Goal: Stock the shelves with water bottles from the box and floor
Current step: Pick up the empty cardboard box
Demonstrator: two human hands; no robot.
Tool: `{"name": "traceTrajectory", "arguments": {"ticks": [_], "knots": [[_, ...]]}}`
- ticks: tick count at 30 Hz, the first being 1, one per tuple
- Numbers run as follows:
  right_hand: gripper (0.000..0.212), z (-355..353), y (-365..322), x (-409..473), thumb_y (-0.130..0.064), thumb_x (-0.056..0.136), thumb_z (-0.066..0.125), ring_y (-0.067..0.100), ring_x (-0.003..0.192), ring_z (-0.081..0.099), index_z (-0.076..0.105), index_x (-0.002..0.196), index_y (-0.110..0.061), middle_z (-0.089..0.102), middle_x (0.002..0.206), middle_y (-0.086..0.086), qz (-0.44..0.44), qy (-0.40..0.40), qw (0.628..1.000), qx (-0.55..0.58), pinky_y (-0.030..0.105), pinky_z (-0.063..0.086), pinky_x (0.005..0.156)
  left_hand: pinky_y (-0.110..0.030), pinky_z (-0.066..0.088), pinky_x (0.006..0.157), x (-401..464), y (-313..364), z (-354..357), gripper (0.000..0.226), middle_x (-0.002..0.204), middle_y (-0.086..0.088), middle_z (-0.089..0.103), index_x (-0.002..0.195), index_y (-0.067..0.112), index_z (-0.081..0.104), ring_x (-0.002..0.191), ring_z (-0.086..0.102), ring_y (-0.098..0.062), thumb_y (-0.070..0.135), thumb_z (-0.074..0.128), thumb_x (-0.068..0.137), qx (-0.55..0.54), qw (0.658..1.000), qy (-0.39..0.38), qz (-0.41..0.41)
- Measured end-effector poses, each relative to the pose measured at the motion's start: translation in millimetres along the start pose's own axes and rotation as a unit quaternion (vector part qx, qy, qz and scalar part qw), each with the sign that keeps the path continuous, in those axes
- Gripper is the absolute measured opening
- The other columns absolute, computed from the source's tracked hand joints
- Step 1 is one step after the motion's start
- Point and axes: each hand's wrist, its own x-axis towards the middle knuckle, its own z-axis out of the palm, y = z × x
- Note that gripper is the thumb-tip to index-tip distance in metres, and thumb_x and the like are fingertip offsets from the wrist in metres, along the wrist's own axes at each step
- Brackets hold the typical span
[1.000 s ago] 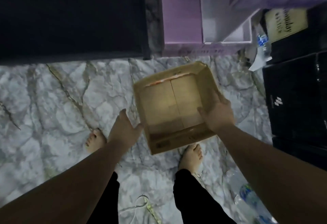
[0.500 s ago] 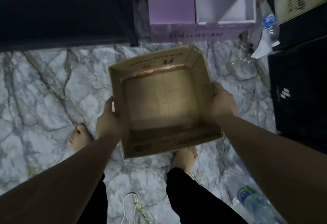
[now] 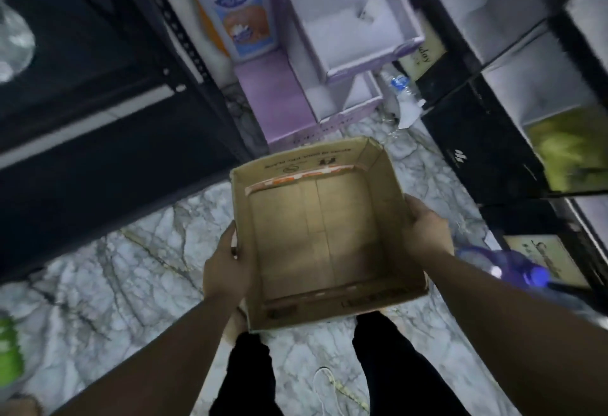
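While both hands, left hand (image 3: 223,267) and right hand (image 3: 427,228), grip its side walls, I observe the cardboard box (image 3: 324,238) held above the marble floor (image 3: 108,271).

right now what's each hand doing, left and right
Left hand: grips the left wall of the empty cardboard box.
Right hand: grips the box's right wall; together they hold it above the floor.

This looks like a small shop aisle. A dark metal shelving unit (image 3: 184,37) stands on the left, a purple cardboard display stand (image 3: 289,99) beside a printed product poster (image 3: 237,4) ahead, black display racks (image 3: 487,139) on the right, all on a white marble-patterned floor (image 3: 131,267).
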Motion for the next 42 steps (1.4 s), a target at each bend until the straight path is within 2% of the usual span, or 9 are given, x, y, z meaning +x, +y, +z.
{"name": "traceTrajectory", "arguments": {"ticks": [5,10,14,17,21,30,33,37,42], "knots": [[0.059,-21.6,28.7,-40.4,-0.014,0.095,0.052,0.028,0.125,0.063,0.05,0.149,-0.038,0.068,0.136,0.003,0.059,0.053,0.994,0.075,0.042,0.05,0.108,-0.033,0.048,0.078,5.1,49.5,-15.2,0.049,0.104,0.006,0.073,0.151,0.057,0.037,0.095,0.069,-0.02,0.053,0.049,0.103,0.03,0.996,-0.054,0.072],[0.053,-31.8,68.2,-60.7,-0.018,0.1,0.052,0.034,0.125,0.062,0.05,0.15,-0.036,0.068,0.137,0.008,0.114,0.088,0.98,0.136,0.041,0.048,0.105,-0.039,0.057,0.083,16.9,103.1,-0.7,0.046,0.108,0.013,0.072,0.148,0.058,0.041,0.095,0.069,-0.013,0.053,0.05,0.103,0.055,0.982,-0.105,0.149],[0.049,-41.6,93.9,-55.7,-0.022,0.101,0.052,0.039,0.12,0.063,0.052,0.148,-0.038,0.07,0.13,0.014,0.159,0.105,0.963,0.189,0.045,0.051,0.1,-0.034,0.049,0.067,31.1,154.1,31.8,0.05,0.098,0.006,0.072,0.15,0.054,0.042,0.085,0.068,-0.017,0.04,0.053,0.103,0.129,0.969,-0.113,0.179],[0.049,-51.7,109.9,-42.4,-0.02,0.102,0.051,0.04,0.119,0.063,0.053,0.147,-0.037,0.07,0.13,0.016,0.181,0.107,0.953,0.219,0.046,0.05,0.1,-0.041,0.055,0.08,42.1,193.9,57.5,0.049,0.105,0.004,0.071,0.148,0.05,0.046,0.092,0.068,-0.021,0.038,0.055,0.102,0.156,0.962,-0.122,0.186],[0.05,-62.7,126.6,-12.2,-0.019,0.103,0.05,0.04,0.121,0.062,0.05,0.15,-0.033,0.068,0.132,0.016,0.211,0.091,0.945,0.232,0.044,0.048,0.102,-0.038,0.051,0.076,60.4,242.5,93.0,0.048,0.102,0.002,0.07,0.15,0.047,0.046,0.089,0.066,-0.024,0.037,0.054,0.104,0.214,0.942,-0.128,0.223],[0.047,-65.4,150.8,52.4,-0.028,0.101,0.053,0.037,0.113,0.067,0.053,0.148,-0.033,0.075,0.119,0.013,0.279,0.107,0.91,0.287,0.042,0.053,0.095,-0.047,0.054,0.098,128.4,313.9,163.3,0.046,0.13,0.004,0.069,0.147,0.039,0.051,0.114,0.067,-0.024,0.038,0.058,0.102,0.232,0.917,-0.185,0.266],[0.045,-59.4,155.1,72.5,-0.034,0.101,0.055,0.037,0.112,0.067,0.056,0.146,-0.031,0.076,0.116,0.013,0.304,0.121,0.896,0.3,0.041,0.052,0.095,-0.048,0.056,0.097,154.6,328.4,188.9,0.047,0.126,0.008,0.071,0.144,0.041,0.051,0.108,0.069,-0.02,0.041,0.056,0.097,0.239,0.907,-0.203,0.281],[0.042,-43.8,163.7,104.6,-0.033,0.103,0.054,0.036,0.109,0.069,0.058,0.145,-0.03,0.076,0.114,0.015,0.33,0.136,0.878,0.319,0.039,0.052,0.092,-0.039,0.054,0.093,175.6,353.1,232.4,0.045,0.115,0.0,0.071,0.146,0.033,0.055,0.103,0.067,-0.025,0.026,0.06,0.102,0.265,0.895,-0.19,0.306],[0.043,-20.9,173.3,155.1,-0.037,0.104,0.051,0.035,0.114,0.068,0.055,0.146,-0.035,0.074,0.122,0.012,0.358,0.144,0.86,0.332,0.038,0.052,0.09,-0.051,0.055,0.098,227.7,366.0,285.1,0.044,0.126,-0.003,0.072,0.143,0.033,0.057,0.109,0.069,-0.029,0.026,0.061,0.1,0.256,0.89,-0.228,0.3]]}}
